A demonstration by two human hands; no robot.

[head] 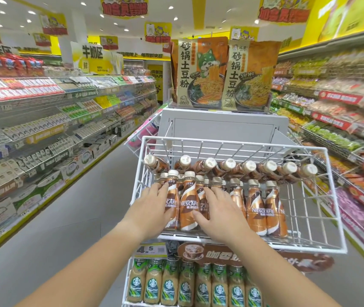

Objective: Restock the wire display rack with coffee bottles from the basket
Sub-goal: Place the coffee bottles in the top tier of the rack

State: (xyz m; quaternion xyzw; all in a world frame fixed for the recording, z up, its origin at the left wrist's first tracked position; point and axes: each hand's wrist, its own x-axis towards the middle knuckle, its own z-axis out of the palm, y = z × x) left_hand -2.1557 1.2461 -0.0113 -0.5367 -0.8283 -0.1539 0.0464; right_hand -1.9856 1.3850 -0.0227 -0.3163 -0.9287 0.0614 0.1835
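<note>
Left hand lies with fingers nearly straight against the leftmost of the upright coffee bottles. The right hand rests flat and spread on the next ones; neither grips. The middle bottle stands upright between them, equally near both, in the wire display rack.

**Supermarket aisle**

Stocked goods shelves at 9 o'clock, snack shelves at 3 o'clock, both with price strips. At 12 o'clock hang promo banners. Centre: wire display rack of coffee bottles, price tag beneath.
</note>
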